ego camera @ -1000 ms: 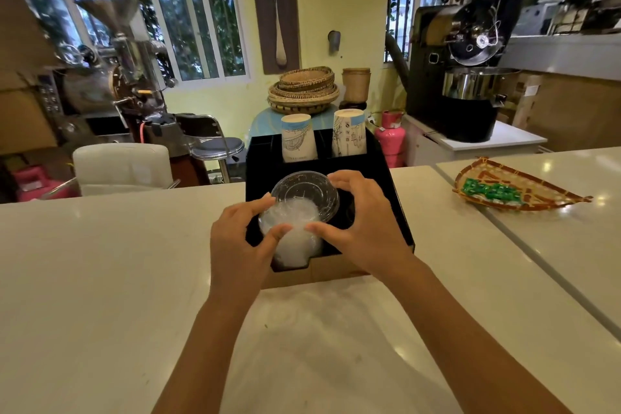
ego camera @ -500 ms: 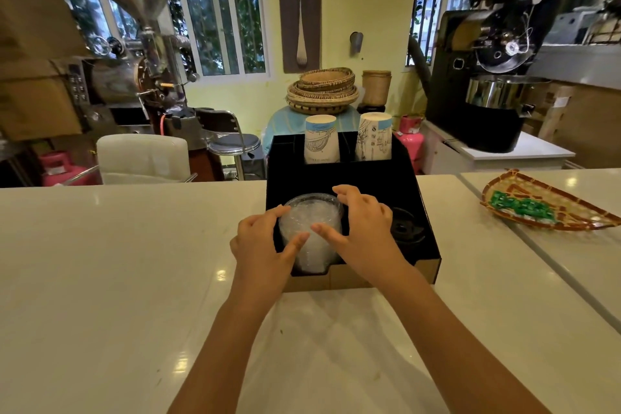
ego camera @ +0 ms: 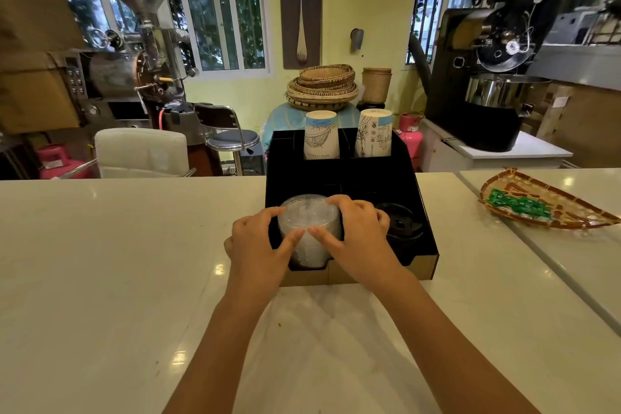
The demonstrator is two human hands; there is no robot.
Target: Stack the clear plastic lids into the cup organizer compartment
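Observation:
A stack of clear plastic lids [ego camera: 307, 217] sits in the front left compartment of the black cup organizer [ego camera: 363, 178] on the pale counter. My left hand [ego camera: 257, 245] holds the stack from the left, thumb across its front. From the right, my right hand [ego camera: 359, 235] grips the same stack, fingers curled over its top edge. The lower part of the stack is hidden behind the compartment's front wall and my thumbs.
Black lids [ego camera: 401, 223] fill the front right compartment. Two stacks of paper cups [ego camera: 321, 138] stand in the rear compartments. A woven tray [ego camera: 544, 203] with green packets lies at the right. Coffee roasters, a chair and baskets stand beyond the counter's far edge.
The stack of clear lids has gone down from above the organizer into the front left compartment, both hands following it. The view has shifted so the organizer sits further right.

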